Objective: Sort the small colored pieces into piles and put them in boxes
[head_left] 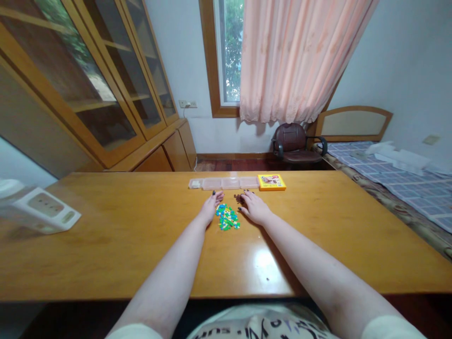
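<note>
The bare left hand (213,203) is lying just left of a loose, mixed pile of tiny green, blue, yellow and white pieces (228,217), its palm turning inward and its dark-nailed thumb pointing up. Its fingers are extending forward in a slight curve, apart from the thumb, and no object is showing in them. The bare right hand (254,207) is reaching palm down beside a smaller heap of tiny brown pieces (238,198), partly covering it. Its fingers are spreading, with the thumb standing well away from them — whether a piece is sticking under the fingertips, I cannot tell.

The mixed pile is sitting between the two wrists on a broad, glossy, honey-brown wooden table (141,254), while the brown heap is lying just beyond it, toward the right hand. Behind both hands, a long row of clear, shallow plastic trays (231,189) is running sideways; something pale is lying in the leftmost one, too small to tell. A flat yellow cardboard box with printed pictures (271,182) is resting at the row's right end. Far to the left, a white, see-through plastic container (52,207) is standing on the table — well apart from the pieces.
</note>
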`<state>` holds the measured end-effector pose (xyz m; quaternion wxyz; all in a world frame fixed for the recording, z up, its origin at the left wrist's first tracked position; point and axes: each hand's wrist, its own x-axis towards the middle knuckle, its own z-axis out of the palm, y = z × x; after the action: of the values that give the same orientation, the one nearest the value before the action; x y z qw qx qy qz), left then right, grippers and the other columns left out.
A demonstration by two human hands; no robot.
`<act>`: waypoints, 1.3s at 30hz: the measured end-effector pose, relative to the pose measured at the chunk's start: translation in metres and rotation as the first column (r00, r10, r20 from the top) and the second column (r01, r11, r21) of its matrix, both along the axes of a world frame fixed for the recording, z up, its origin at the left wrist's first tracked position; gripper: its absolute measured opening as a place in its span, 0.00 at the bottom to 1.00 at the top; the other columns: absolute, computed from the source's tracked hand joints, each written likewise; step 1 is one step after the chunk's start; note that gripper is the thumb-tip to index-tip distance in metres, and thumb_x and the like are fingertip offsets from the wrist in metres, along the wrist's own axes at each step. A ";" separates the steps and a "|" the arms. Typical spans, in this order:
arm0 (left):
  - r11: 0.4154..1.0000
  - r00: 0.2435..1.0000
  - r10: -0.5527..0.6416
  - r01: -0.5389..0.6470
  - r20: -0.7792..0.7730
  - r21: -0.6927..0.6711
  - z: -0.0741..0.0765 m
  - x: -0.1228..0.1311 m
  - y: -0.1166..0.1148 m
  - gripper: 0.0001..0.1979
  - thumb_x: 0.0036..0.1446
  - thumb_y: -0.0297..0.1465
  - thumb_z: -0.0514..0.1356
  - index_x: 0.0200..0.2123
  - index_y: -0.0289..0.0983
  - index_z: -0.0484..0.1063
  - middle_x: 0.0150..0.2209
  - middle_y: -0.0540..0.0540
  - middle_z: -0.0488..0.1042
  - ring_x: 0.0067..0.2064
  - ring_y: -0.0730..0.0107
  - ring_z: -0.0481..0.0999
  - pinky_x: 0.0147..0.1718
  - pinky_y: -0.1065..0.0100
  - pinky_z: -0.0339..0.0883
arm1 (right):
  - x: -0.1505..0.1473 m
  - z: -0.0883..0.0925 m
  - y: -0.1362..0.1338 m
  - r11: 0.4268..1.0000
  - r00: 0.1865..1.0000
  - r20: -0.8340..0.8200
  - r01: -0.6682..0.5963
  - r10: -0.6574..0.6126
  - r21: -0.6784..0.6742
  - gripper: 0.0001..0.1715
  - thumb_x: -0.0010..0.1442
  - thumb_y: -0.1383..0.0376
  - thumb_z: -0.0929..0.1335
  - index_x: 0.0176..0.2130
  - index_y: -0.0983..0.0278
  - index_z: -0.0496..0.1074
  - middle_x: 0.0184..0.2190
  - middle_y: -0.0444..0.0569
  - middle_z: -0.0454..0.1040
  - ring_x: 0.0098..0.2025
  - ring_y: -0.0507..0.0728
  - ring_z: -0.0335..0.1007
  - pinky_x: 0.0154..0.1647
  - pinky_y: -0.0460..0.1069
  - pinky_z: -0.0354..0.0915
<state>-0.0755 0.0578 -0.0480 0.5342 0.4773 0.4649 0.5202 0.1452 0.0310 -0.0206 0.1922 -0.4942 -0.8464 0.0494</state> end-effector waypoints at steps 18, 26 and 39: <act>0.997 0.997 0.015 -0.009 -0.077 0.079 0.008 0.003 -0.009 0.21 0.51 0.43 0.58 0.41 0.32 0.75 0.32 0.43 0.76 0.32 0.68 0.73 0.37 0.65 0.67 | -0.024 -0.004 0.039 0.983 0.987 0.060 -0.145 0.152 -0.117 0.25 0.64 0.64 0.59 0.60 0.61 0.62 0.61 0.53 0.60 0.64 0.59 0.52 0.65 0.59 0.47; 0.988 0.980 0.135 -0.122 -0.149 0.090 0.014 0.000 -0.008 0.19 0.48 0.39 0.58 0.39 0.33 0.75 0.29 0.46 0.74 0.25 0.74 0.68 0.25 0.72 0.62 | -0.024 -0.010 0.038 0.977 0.988 0.006 -0.152 0.155 -0.151 0.24 0.65 0.68 0.58 0.59 0.60 0.64 0.60 0.50 0.62 0.62 0.55 0.56 0.64 0.55 0.51; 0.978 0.963 0.198 -0.182 -0.182 0.100 0.019 -0.003 -0.012 0.18 0.47 0.38 0.57 0.38 0.33 0.75 0.28 0.47 0.73 0.23 0.75 0.66 0.22 0.73 0.61 | -0.016 -0.002 0.011 0.968 0.972 0.070 -0.212 0.223 -0.134 0.27 0.66 0.60 0.57 0.62 0.61 0.57 0.63 0.51 0.57 0.65 0.57 0.49 0.65 0.58 0.45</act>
<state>-0.0784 0.0461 -0.0285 0.4146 0.4997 0.5359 0.5397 0.1296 0.0424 -0.0228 0.1182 -0.4110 -0.8981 0.1027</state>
